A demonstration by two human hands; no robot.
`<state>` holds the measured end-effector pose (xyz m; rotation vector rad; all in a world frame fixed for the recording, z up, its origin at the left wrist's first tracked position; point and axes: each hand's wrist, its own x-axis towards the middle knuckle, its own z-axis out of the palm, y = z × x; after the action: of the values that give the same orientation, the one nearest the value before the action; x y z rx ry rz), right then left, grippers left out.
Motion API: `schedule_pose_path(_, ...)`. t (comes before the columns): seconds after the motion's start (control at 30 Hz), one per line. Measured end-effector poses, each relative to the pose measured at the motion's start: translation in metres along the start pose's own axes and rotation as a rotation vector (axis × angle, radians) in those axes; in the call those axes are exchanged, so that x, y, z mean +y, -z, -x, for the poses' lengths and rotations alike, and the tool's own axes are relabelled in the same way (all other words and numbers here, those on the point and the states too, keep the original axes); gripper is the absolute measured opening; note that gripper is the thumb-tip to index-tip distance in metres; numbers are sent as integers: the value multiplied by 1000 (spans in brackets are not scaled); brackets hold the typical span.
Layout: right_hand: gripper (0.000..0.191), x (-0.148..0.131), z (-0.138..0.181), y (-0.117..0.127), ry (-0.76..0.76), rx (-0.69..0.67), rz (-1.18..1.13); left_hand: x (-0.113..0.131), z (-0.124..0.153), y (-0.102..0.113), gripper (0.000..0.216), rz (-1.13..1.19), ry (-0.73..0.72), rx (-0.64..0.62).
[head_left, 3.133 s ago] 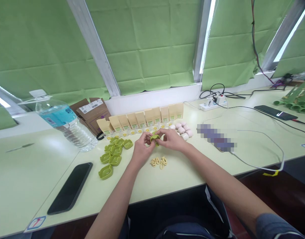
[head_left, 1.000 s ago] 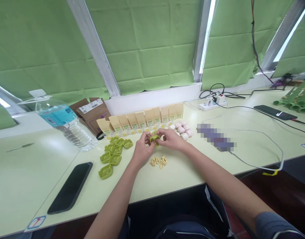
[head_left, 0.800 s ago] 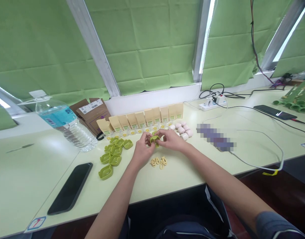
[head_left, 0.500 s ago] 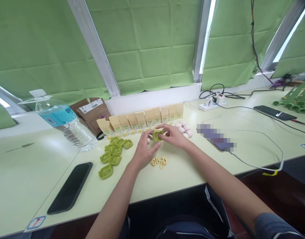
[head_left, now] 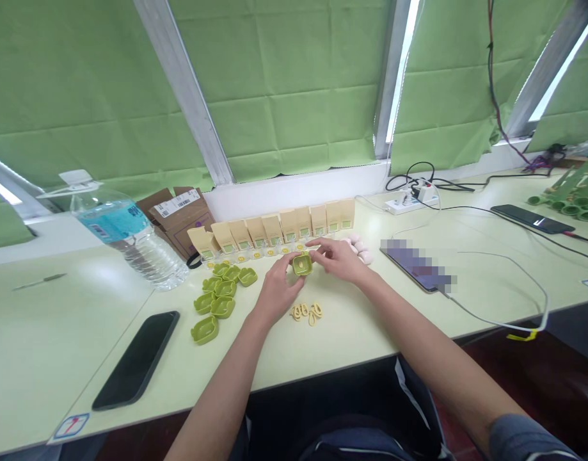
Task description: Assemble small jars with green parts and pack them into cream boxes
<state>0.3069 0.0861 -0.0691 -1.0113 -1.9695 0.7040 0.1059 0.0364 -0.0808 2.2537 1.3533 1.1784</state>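
Observation:
My left hand [head_left: 277, 289] and my right hand [head_left: 340, 258] together hold a small green plastic shell [head_left: 302, 264] just above the table, its hollow side turned up with a yellowish piece inside. Fingers of both hands pinch its sides. Below the hands lie small yellow clips [head_left: 306, 312]. Several more green shells [head_left: 220, 297] lie to the left. Behind the hands stands a row of small tan cards [head_left: 274, 229], and pink-white rounded pieces [head_left: 361, 249] sit just past my right hand.
A large water bottle [head_left: 121, 232] lies on its side at left, cardboard boxes [head_left: 176, 211] behind it. A black phone [head_left: 136, 358] lies near the front edge. Another phone [head_left: 417, 265] with a cable, a power strip [head_left: 411, 200], and a third phone [head_left: 531, 218] lie at right.
The green shell was turned from edge-on to hollow side up and moved slightly away from me, toward the card row. Both hands shifted with it.

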Motion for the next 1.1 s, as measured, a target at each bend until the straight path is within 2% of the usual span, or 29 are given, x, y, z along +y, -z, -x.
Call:
schedule_pose_path(0.17,22,17,-5,20,-102,205,236,-2,0,0,46,-15,7,20)
schedule_pose_path(0.23,20,23,-5,26,-165,223,375,-3,-1,0,46,-20,4,20)
schedule_pose_path(0.33,20,28,-5,27,-197,150,543,-3,-1,0,44,-29,-7,28)
schedule_pose_path(0.47,27,28,-5,21,-144,19,660,-2,-1,0,43,-37,-20,43)
schedule_pose_path(0.63,31,25,-4,14,-157,-20,735,-3,0,-1,49,-41,-18,34)
schedule_pose_path(0.77,35,23,-3,12,-152,-27,753,-4,0,-2,51,-46,-14,24)
schedule_pose_path(0.9,30,19,-3,11,-100,8,698,-4,0,-2,50,-50,-18,33)
schedule_pose_path(1.1,24,16,-5,8,37,159,367,-4,-1,-1,47,-48,-20,46)
